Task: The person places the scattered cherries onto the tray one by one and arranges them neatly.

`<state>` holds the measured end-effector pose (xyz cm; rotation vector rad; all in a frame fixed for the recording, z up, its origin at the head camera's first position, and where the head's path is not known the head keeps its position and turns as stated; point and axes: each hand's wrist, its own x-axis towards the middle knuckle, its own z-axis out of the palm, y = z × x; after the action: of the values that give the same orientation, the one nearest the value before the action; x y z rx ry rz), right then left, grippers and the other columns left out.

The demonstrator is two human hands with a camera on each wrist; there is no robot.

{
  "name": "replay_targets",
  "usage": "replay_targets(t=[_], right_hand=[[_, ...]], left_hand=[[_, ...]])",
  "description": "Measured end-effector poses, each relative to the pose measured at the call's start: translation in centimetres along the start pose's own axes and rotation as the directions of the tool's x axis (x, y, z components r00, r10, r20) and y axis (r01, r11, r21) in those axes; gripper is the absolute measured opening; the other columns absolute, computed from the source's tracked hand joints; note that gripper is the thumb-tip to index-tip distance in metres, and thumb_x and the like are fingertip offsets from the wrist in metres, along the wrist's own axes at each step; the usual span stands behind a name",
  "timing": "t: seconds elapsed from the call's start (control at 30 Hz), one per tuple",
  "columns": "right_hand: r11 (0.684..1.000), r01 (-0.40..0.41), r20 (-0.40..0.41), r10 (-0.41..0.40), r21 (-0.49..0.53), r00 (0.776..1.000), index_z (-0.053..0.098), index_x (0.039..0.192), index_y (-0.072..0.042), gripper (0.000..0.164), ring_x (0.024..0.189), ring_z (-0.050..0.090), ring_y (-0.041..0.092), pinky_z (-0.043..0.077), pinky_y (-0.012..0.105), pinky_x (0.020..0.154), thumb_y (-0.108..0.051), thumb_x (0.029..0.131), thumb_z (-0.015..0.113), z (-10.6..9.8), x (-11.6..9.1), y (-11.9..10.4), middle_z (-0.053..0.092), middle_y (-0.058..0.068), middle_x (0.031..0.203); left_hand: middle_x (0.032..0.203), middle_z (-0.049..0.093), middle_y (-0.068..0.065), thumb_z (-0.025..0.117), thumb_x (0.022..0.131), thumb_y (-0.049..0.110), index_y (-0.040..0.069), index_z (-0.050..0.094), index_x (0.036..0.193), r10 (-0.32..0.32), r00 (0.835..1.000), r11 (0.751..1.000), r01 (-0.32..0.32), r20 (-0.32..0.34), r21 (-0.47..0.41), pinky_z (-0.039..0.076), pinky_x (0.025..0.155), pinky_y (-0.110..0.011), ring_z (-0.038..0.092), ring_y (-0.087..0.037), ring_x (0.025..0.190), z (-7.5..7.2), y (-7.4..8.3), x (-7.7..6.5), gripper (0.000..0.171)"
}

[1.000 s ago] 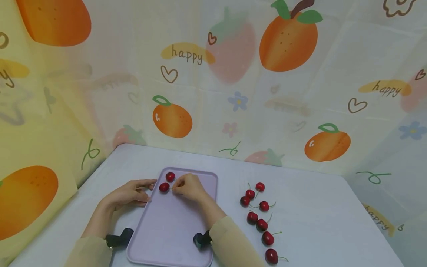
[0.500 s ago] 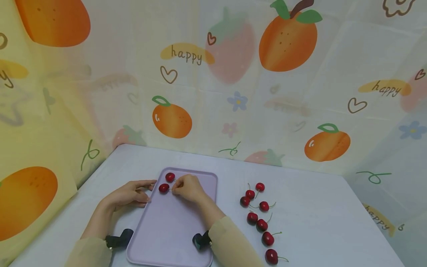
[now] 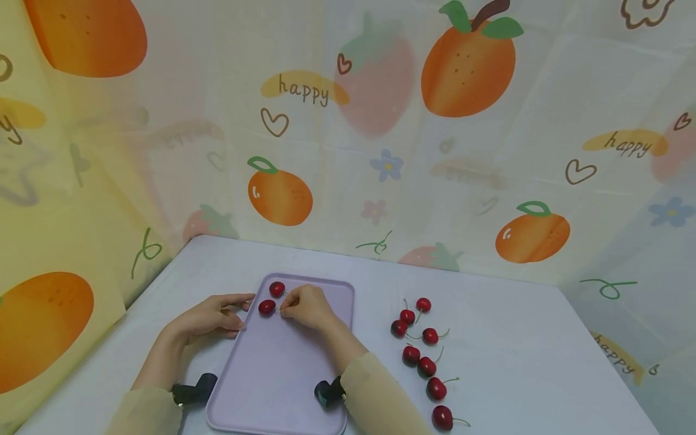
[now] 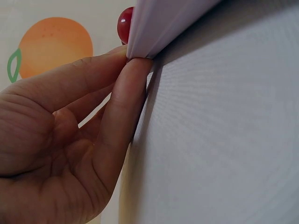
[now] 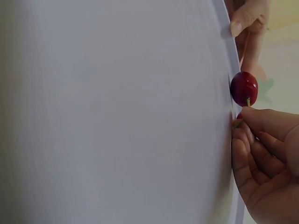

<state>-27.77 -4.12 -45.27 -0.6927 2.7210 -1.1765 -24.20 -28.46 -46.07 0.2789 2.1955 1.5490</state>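
A lilac rectangular tray [image 3: 283, 368] lies on the white table. My right hand [image 3: 309, 307] is over its far part, thumb and fingertips pinching the stem of a dark red cherry [image 3: 267, 308]. In the right wrist view that cherry [image 5: 244, 88] sits by the tray's rim, its green stem running into the fingertips. A second cherry [image 3: 277, 289] lies just beyond it, in the far left corner. My left hand [image 3: 203, 317] rests its fingertips and thumb against the tray's left edge. In the left wrist view the left hand's thumb [image 4: 128, 88] touches that edge, fingers fairly straight.
Several stemmed cherries [image 3: 426, 367] lie scattered on the table [image 3: 516, 362] right of the tray. A fruit-printed cloth [image 3: 326, 151] hangs behind and at both sides. Black wrist mounts [image 3: 194, 389] sit on both forearms.
The pinched cherry has shifted very slightly towards the near side. Both hands, the tray and the other cherries stay practically still.
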Motion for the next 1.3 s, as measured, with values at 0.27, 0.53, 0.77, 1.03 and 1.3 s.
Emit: replay_targets(t=[0.27,0.53,0.77,1.03,1.3], right_hand=[[0.999,-0.027,0.01,0.027,0.031,1.0,0.074,0.076,-0.012,0.005,0.063,0.051,-0.001,0.043,0.012,0.058,-0.017,0.075,0.075,-0.1,-0.1,0.0,0.07,-0.003,0.071],[0.997,-0.033,0.016,0.032,0.067,0.999,0.074,0.08,-0.011,0.007,0.059,0.052,0.0,0.045,0.014,0.053,-0.016,0.076,0.073,-0.5,-0.2,-0.1,0.069,-0.001,0.072],[0.998,-0.023,0.002,0.023,0.053,1.0,0.074,0.083,-0.013,0.008,0.064,0.056,-0.001,0.047,0.013,0.058,-0.02,0.079,0.071,-1.7,-0.1,0.0,0.072,-0.001,0.078],[1.0,0.003,-0.061,-0.004,-0.02,0.998,0.075,0.083,-0.017,0.008,0.07,0.057,0.001,0.046,0.015,0.066,-0.023,0.08,0.07,-4.5,-0.1,0.6,0.071,-0.006,0.079],[0.999,-0.045,-0.064,0.046,0.018,0.997,0.074,0.085,-0.018,0.008,0.076,0.062,0.007,0.049,0.02,0.068,-0.024,0.081,0.07,-8.0,-1.2,0.8,0.072,-0.002,0.082]], left_hand=[[0.131,0.042,-0.024,0.064,0.081,0.008,0.0,0.032,0.143,-0.004,1.0,1.0,0.004,-0.002,-0.002,0.058,0.074,-0.026,0.06,-0.01,0.083,0.1,-0.1,0.0,0.07],[0.131,0.041,-0.024,0.064,0.082,0.009,0.002,0.032,0.143,-0.012,1.0,1.0,0.012,-0.013,-0.001,0.058,0.075,-0.025,0.059,-0.012,0.085,-0.1,-0.3,-0.1,0.07],[0.132,0.042,-0.024,0.065,0.081,0.01,0.002,0.033,0.143,-0.014,1.0,1.0,0.014,-0.016,-0.001,0.058,0.075,-0.026,0.06,-0.012,0.085,-0.1,-0.1,0.0,0.07],[0.131,0.042,-0.025,0.066,0.081,0.01,0.001,0.033,0.143,0.001,1.0,1.0,-0.001,-0.009,0.002,0.058,0.074,-0.026,0.06,-0.012,0.086,0.0,-0.1,0.2,0.071],[0.131,0.041,-0.025,0.065,0.082,0.01,0.001,0.032,0.143,-0.005,1.0,1.0,0.005,-0.006,-0.001,0.058,0.075,-0.025,0.059,-0.012,0.086,0.0,0.0,0.1,0.071]])
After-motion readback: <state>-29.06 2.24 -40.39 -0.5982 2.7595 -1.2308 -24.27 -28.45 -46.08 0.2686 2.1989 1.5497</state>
